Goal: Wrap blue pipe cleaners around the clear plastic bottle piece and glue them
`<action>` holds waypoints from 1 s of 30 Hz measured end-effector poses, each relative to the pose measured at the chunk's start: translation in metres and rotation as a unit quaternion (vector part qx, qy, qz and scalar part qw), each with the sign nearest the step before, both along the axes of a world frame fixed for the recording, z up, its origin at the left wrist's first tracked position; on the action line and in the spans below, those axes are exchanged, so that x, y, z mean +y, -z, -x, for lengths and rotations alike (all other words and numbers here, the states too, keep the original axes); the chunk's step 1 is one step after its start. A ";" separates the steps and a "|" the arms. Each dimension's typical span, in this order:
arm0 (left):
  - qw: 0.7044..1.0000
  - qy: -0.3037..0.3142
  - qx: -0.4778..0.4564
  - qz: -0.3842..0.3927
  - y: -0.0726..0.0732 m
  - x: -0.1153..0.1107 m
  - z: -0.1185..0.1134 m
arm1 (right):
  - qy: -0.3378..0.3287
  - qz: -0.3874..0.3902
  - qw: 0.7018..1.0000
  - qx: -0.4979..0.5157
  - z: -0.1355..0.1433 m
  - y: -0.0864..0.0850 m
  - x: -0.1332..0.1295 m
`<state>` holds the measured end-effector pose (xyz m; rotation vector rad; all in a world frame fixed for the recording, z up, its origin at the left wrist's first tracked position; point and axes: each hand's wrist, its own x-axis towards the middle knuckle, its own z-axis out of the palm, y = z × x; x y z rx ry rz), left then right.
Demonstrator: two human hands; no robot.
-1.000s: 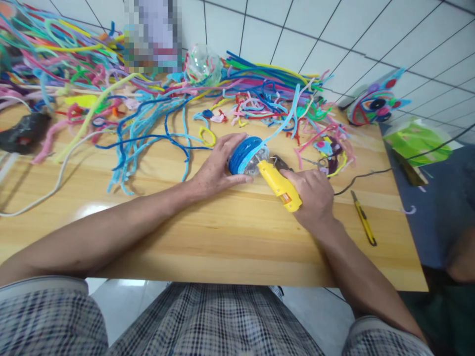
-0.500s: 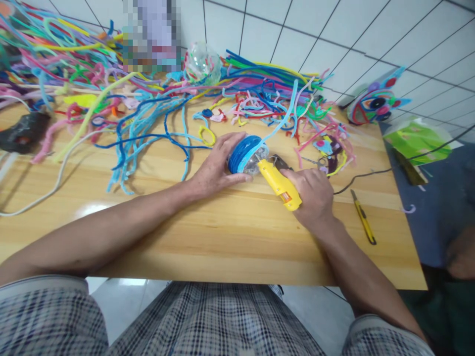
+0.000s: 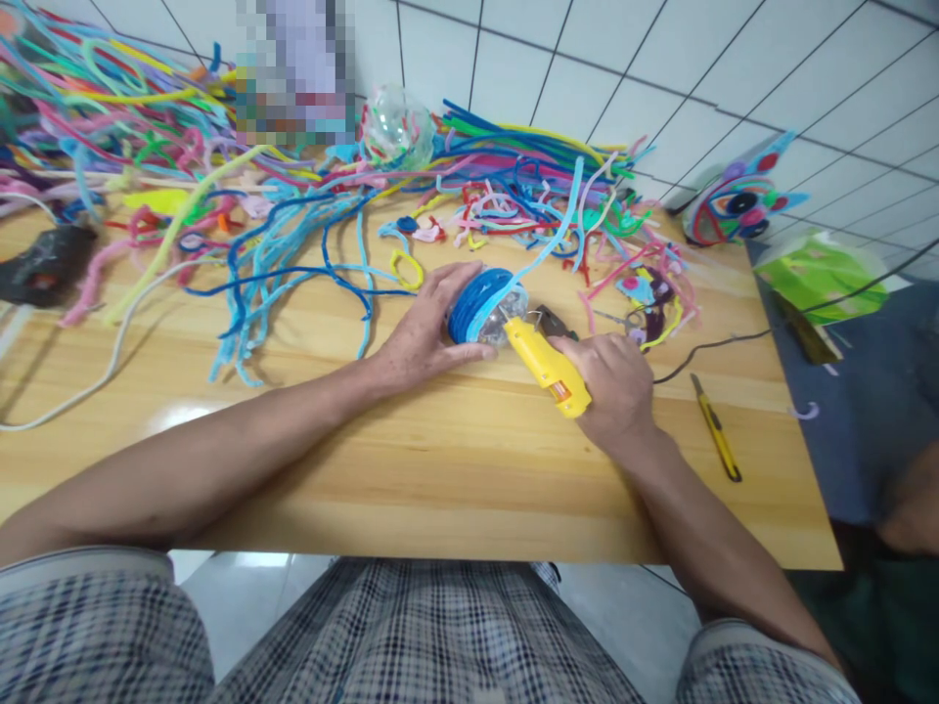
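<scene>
My left hand [image 3: 422, 337] is closed round a clear plastic ball [image 3: 514, 305], thumb below and fingers behind. Dark blue pipe cleaners [image 3: 475, 301] are wrapped about its left part. Beside them runs a light blue pipe cleaner [image 3: 549, 252], whose loose end sticks up to the right. My right hand [image 3: 620, 391] grips a yellow hot glue gun [image 3: 547, 364]. Its nozzle points up and left at the bare clear part of the ball, by the light blue strand; whether the tip touches is too small to tell.
Loose pipe cleaners [image 3: 286, 244] spread along the back and left. A second clear ball [image 3: 398, 127] stands by the tiled wall. A yellow utility knife [image 3: 716, 428] lies at right, near a dark cord [image 3: 704, 352]. A decorated ball [image 3: 734, 205] sits at the back right corner.
The glue gun's nozzle has shifted slightly left and down along the light blue strand. My left hand keeps its hold on the ball.
</scene>
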<state>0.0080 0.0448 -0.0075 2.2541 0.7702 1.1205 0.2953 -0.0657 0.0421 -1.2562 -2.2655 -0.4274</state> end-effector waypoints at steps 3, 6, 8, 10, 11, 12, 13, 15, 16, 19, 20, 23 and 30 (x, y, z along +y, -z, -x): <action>1.000 -0.006 -0.004 0.002 0.001 0.000 0.000 | -0.007 -0.002 1.000 0.006 0.000 -0.001 0.000; 1.000 -0.003 -0.002 0.001 0.001 0.000 0.000 | -0.017 -0.002 1.000 0.006 0.002 -0.004 0.000; 1.000 0.002 -0.005 -0.005 0.002 0.001 0.000 | -0.026 -0.008 1.000 0.004 0.003 -0.006 0.000; 1.000 0.009 -0.009 -0.008 0.002 0.001 0.001 | -0.032 -0.015 0.999 0.000 0.005 -0.007 0.000; 1.000 0.012 -0.011 -0.007 0.002 0.002 0.001 | -0.033 -0.016 0.999 -0.003 0.006 -0.007 -0.001; 1.000 0.013 -0.012 -0.004 0.002 0.002 0.001 | -0.032 -0.014 0.999 -0.005 0.006 -0.007 -0.001; 1.000 0.014 -0.012 -0.001 0.002 0.002 0.001 | -0.029 -0.011 0.999 -0.007 0.006 -0.006 -0.001; 1.000 0.014 -0.010 0.004 0.002 0.003 0.001 | -0.022 -0.008 1.000 -0.003 0.006 -0.006 -0.002; 1.000 0.012 -0.009 0.005 0.002 0.003 0.001 | -0.020 -0.009 1.000 0.002 0.006 -0.006 -0.002; 1.000 0.007 -0.005 0.006 0.001 0.002 0.001 | -0.013 -0.021 1.000 0.012 0.006 -0.005 -0.001; 1.000 0.007 -0.004 0.007 0.001 0.002 0.001 | -0.010 -0.026 1.000 0.012 0.006 -0.006 0.000; 1.000 0.008 0.001 0.004 0.001 0.002 0.002 | -0.013 -0.033 0.999 0.006 0.007 -0.007 0.000; 1.000 0.005 0.006 -0.027 0.003 0.002 0.002 | -0.023 -0.037 0.999 -0.005 0.011 -0.009 -0.001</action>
